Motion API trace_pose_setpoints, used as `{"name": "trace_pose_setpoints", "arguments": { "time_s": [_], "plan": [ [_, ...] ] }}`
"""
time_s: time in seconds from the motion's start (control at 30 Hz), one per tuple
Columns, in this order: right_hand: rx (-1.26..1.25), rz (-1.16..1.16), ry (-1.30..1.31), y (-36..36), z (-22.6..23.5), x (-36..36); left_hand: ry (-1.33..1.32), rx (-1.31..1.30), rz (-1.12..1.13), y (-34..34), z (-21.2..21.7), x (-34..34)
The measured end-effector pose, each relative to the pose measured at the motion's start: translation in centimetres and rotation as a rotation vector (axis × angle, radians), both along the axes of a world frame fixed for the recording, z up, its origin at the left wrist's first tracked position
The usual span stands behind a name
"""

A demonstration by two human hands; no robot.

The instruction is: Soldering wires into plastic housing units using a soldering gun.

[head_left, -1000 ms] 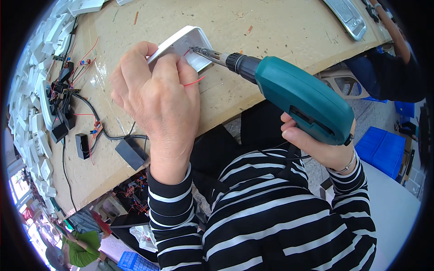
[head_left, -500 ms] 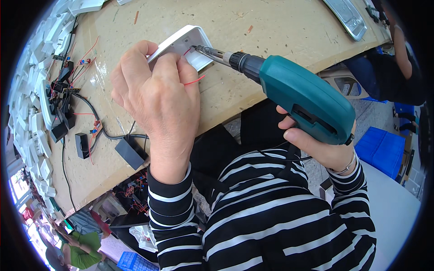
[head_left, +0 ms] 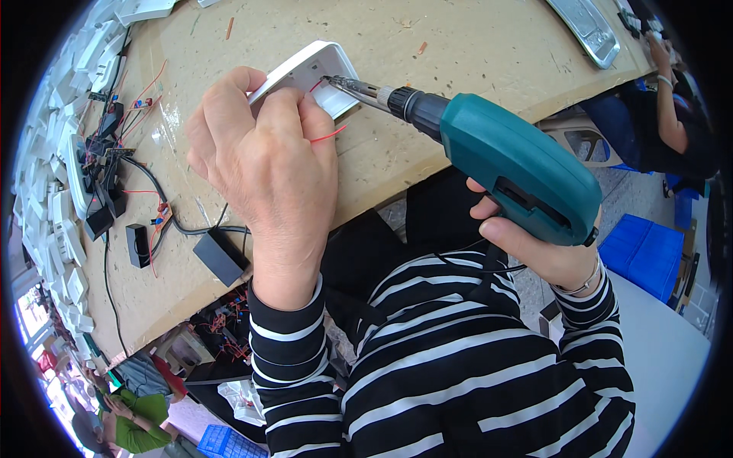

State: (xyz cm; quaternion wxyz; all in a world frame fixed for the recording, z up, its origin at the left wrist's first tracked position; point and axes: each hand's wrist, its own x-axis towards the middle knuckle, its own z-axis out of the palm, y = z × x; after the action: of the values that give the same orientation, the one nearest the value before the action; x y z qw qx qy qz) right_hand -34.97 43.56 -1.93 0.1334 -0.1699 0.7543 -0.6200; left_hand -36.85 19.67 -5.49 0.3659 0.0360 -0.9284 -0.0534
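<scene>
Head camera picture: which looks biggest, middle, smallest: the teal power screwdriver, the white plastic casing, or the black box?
1. Teal power screwdriver, though it is nearest the camera.
2. White plastic casing, partly hidden by the left hand.
3. Black box.

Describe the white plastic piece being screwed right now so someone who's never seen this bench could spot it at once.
Start at the wooden workbench and find the teal power screwdriver in the right hand. Its bit points into an open white plastic housing pinned down by the left hand. Unlike the white casings stacked at the bench's left edge, it lies alone with a red wire beside it.
</scene>
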Motion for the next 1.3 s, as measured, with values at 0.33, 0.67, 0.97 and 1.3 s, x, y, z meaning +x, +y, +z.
{"name": "trace_pose_setpoints", "arguments": {
  "time_s": [0.33,0.67,0.97,1.3],
  "plan": [
    [0.009,-0.013,-0.014,0.0,0.3,0.1,-0.004,0.002,0.001,0.0,0.1,0.0],
    [0.186,0.161,-0.035,1.8,0.7,0.0,0.006,-0.002,-0.005,-0.1,0.0,0.0],
    [-0.012,0.13,-0.036,2.4,0.3,0.7,-0.005,-0.003,-0.005,0.0,0.0,-0.1],
    [-0.053,0.18,0.025,2.9,0.5,0.7,-0.01,0.025,0.001,-0.1,0.1,0.1]
  ]
}}
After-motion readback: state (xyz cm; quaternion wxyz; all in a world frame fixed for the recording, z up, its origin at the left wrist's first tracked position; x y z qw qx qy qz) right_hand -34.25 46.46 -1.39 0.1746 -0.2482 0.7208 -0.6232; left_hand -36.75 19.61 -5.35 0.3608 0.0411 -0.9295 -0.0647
